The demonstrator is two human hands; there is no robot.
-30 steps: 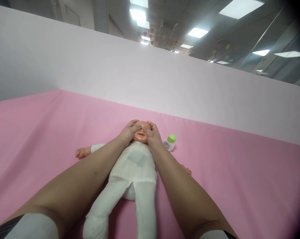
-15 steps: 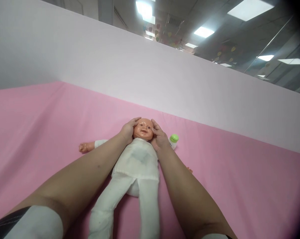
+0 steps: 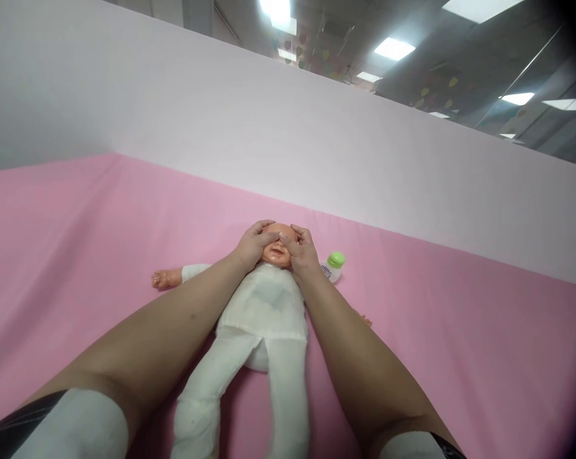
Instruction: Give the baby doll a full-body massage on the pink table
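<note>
A baby doll [image 3: 267, 303] with a hard plastic head and a white cloth body lies face up, its legs toward me. My left hand [image 3: 255, 245] cups the side of the doll's head on the left, its thumb laid across the eye area. On the other side my right hand [image 3: 303, 254] holds the head in the same way, fingers curved round the crown and thumb on the face. The two thumbs meet near the bridge of the nose, so the doll's eyes are hidden. Its mouth shows below them.
A small clear bottle with a green cap [image 3: 336, 260] is beside my right wrist. Pink cloth [image 3: 435, 331] covers the surface under the doll. A pale wall or partition [image 3: 288, 134] rises behind, with ceiling lights above it.
Both thumbs have moved inward from the sides of the doll's head onto its face, covering the eyes. The doll's body lies as before.
</note>
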